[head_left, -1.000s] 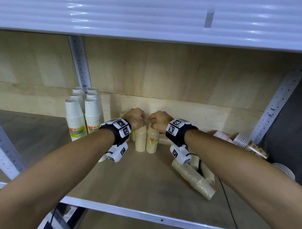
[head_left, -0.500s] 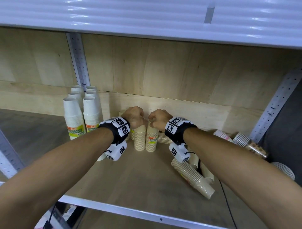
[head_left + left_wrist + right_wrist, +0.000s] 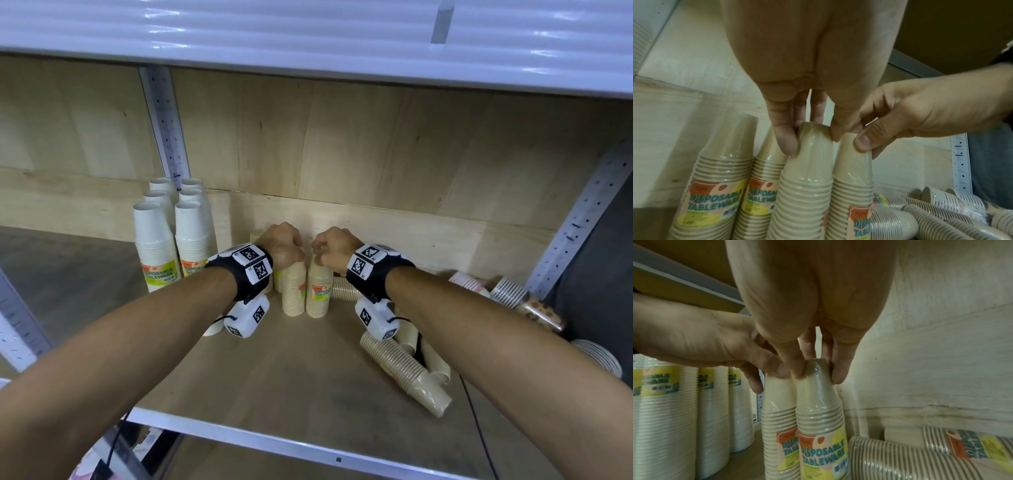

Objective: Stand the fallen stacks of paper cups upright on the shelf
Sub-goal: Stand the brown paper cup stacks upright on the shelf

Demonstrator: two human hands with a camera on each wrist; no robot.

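Note:
Two wrapped tan cup stacks stand upright side by side mid-shelf. My left hand (image 3: pixel 291 251) pinches the top of the left stack (image 3: pixel 294 291); in the left wrist view its fingertips (image 3: pixel 789 146) and thumb clasp the top cup of that stack (image 3: pixel 803 186). My right hand (image 3: pixel 320 253) pinches the top of the right stack (image 3: pixel 319 293), seen close in the right wrist view with the hand (image 3: pixel 817 373) on that stack (image 3: pixel 820 418). Fallen tan stacks (image 3: pixel 404 370) lie at the front right, and another fallen stack (image 3: pixel 346 289) lies behind my right wrist.
Several upright white cup stacks (image 3: pixel 154 246) stand at the left by a metal upright (image 3: pixel 164 123). More upright tan stacks (image 3: pixel 721 178) stand behind my left hand. Patterned fallen stacks (image 3: pixel 507 294) lie at the far right. The shelf front edge (image 3: pixel 274 442) is near; an upper shelf (image 3: pixel 308 41) hangs overhead.
Both hands keep their hold on the tops of the two upright stacks; only the view has shifted slightly.

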